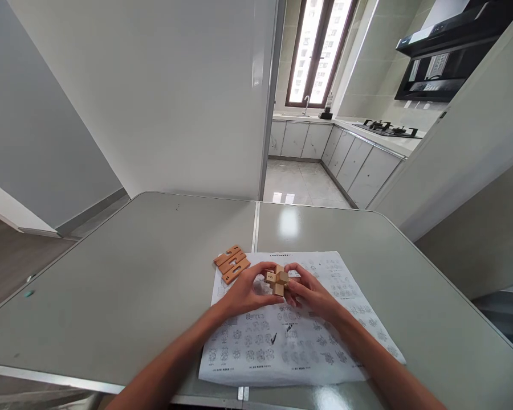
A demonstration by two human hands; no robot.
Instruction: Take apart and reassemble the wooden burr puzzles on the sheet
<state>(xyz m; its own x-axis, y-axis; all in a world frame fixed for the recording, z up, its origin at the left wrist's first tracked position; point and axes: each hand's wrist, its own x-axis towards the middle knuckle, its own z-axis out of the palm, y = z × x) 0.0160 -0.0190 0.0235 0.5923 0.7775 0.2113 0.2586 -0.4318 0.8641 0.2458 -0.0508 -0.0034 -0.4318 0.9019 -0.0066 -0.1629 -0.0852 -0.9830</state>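
Observation:
Between my two hands sits a light wooden interlocking puzzle (277, 278) made of crossed blocks, with a mark on one block end. My left hand (253, 289) grips it from the left, fingers behind and thumb along the near side. From the right, my right hand (308, 289) has its fingertips closed on the puzzle, and part of the puzzle is hidden behind them. Under both hands lies a large printed sheet (256, 341) with rows of small diagrams. Just left of the hands, several flat orange-brown notched wooden pieces (231, 263) lie side by side, partly on the sheet.
The grey-green table (132, 285) has a metal seam (255, 228) across its middle. A small green bit (29, 294) lies near its left edge. A white wall (175, 102) rises beyond the table. Through a doorway are kitchen cabinets (359, 156) and a gas stove (387, 128).

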